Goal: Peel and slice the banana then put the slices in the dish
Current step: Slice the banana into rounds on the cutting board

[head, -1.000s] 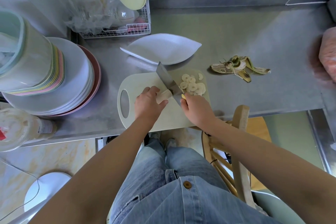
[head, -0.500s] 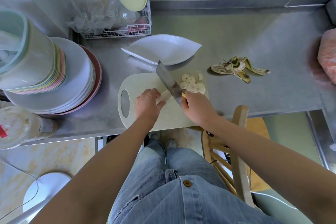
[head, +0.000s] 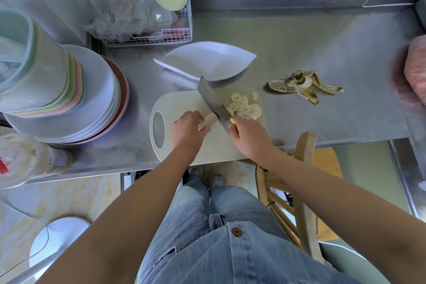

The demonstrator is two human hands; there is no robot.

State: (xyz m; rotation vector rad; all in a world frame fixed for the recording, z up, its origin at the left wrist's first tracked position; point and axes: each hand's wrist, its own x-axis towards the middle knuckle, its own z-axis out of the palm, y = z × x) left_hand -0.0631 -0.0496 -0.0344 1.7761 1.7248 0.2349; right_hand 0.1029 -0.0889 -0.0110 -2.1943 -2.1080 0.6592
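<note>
A short stub of peeled banana [head: 209, 120] lies on the pale cutting board [head: 179, 104]. My left hand [head: 187, 130] holds the stub from the left, fingers curled round it. My right hand [head: 249, 137] grips the yellow handle of a knife [head: 212, 99], whose blade rests across the stub's right end. Several cut slices [head: 244, 107] are piled on the board right of the blade. The white leaf-shaped dish [head: 207, 61] stands behind the board and holds nothing. The banana peel [head: 302, 83] lies on the steel counter to the right.
A stack of plates [head: 92, 99] with a tub on top crowds the counter's left side. A wire rack [head: 161, 34] with bags and a green plate stands at the back. A wooden chair [head: 304, 163] is below the counter edge on the right; a plastic jar [head: 25, 159] sits front left.
The knife has come down again on the banana's right end. The stub is a little shorter, and my left hand has barely shifted.
</note>
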